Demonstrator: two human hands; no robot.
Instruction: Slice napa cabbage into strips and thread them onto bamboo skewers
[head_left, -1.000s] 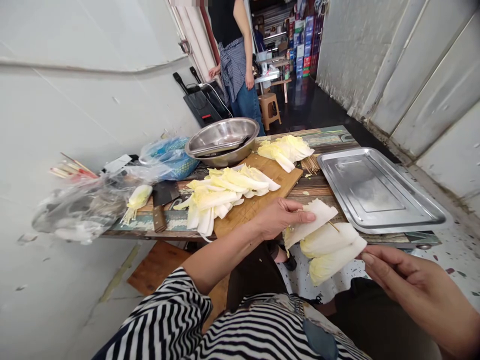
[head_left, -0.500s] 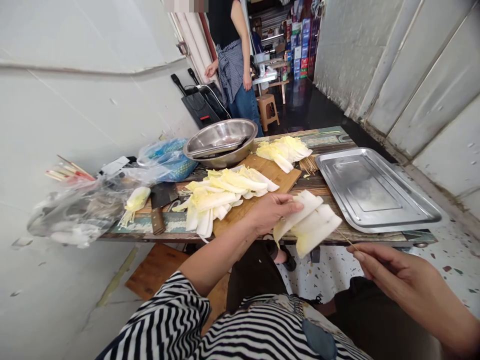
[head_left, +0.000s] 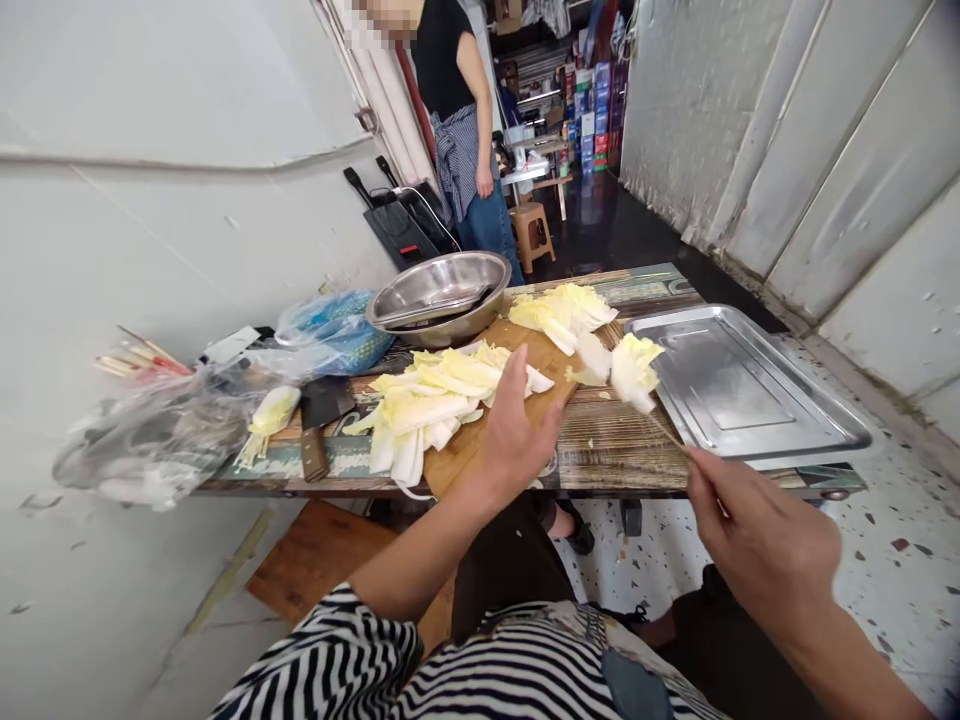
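Note:
My right hand (head_left: 757, 530) pinches the lower end of a thin wooden skewer (head_left: 666, 430). On the skewer's far part sit pale napa cabbage leaves (head_left: 634, 372), held above the table beside the metal tray and slightly blurred. My left hand (head_left: 517, 430) is empty, fingers stretched out, over the near part of the wooden cutting board (head_left: 459, 462). Just beyond it a pile of cut cabbage leaves (head_left: 427, 395) lies on the board. Another heap of cabbage leaves (head_left: 564, 310) rests at the board's far end, with more skewers (head_left: 611, 332) partly hidden beside it.
A steel tray (head_left: 757, 385) lies on the right of the table. A steel bowl (head_left: 442, 290) stands at the back. A cleaver (head_left: 315, 455), a small cabbage piece (head_left: 271, 410) and plastic bags (head_left: 172, 420) lie left. A person (head_left: 465, 130) stands beyond the table.
My left hand has let go of the cabbage leaves and moved left, its fingers opening. My right hand has raised the skewer with the leaves up and away, over the table.

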